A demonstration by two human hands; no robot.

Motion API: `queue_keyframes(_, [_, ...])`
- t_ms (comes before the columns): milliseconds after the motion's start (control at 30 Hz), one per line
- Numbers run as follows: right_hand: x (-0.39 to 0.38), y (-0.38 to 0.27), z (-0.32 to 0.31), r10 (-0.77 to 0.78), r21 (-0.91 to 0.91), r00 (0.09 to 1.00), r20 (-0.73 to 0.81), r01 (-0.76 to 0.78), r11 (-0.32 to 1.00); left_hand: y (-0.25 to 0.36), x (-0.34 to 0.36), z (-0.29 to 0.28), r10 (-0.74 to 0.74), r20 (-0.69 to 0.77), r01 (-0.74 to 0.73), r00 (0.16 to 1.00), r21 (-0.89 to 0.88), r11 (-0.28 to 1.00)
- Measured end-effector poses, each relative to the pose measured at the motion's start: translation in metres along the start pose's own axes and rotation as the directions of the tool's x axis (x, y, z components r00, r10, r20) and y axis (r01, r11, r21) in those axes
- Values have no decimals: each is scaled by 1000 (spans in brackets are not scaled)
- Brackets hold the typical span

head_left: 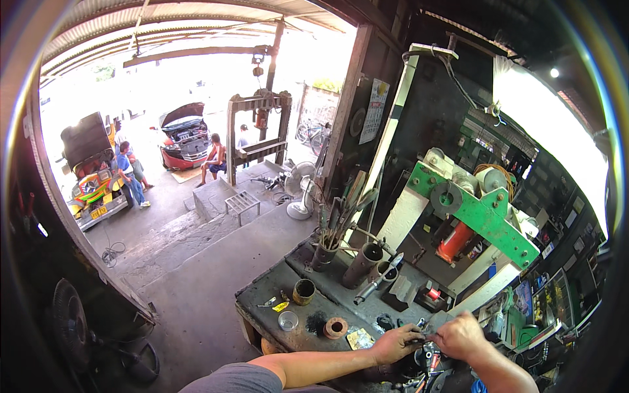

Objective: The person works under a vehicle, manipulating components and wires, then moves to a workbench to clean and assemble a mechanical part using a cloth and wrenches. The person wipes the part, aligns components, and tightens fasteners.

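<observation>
At the bench's near right, my left hand (396, 344) reaches in with its fingers closed around something small and dark that I cannot make out. Close beside it, my right hand (460, 335) is curled into a grip, knuckles up, and what it holds is hidden. A grey flat-sided piece (438, 321) shows just beyond the right fingers; I cannot tell if they touch it. Below both hands lies a jumble of metal tools (430, 365). Left of my left hand are a stained paper (360, 338) and a rusty flanged ring (335, 327).
The dark workbench (262, 295) carries a clear plastic cup (287, 320), a rusty can (304, 292), a holder full of rods (324, 257) and a metal tube (362, 265). A green press frame (481, 219) stands beyond. Several people are outside near a red car (185, 141).
</observation>
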State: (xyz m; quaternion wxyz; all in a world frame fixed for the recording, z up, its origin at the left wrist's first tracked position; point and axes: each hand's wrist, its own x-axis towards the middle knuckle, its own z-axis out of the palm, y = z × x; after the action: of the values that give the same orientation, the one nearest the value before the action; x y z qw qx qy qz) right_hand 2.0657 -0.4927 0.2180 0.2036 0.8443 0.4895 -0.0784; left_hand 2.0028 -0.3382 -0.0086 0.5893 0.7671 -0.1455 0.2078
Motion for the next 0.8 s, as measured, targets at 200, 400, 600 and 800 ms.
queue_keyframes(200, [-1, 2, -10, -50, -39, 900, -432, 36, 999, -3, 1, -1, 43, 12, -43, 999, -25, 999])
queue_keyframes(400, [-5, -3, -4, 157, 85, 981, -110, -148, 985, -2, 0, -1, 65, -3, -65, 998, 57, 996])
queue_keyframes(600, [-1, -2, -3, -287, -222, 760, -584, 190, 956, 1, 0, -5, 51, 16, -50, 999, -10, 999])
queue_keyframes(800, [-5, -7, -2, 198, 241, 980, 2, -193, 951, 0, 1, -6, 89, 24, -89, 996, 12, 996])
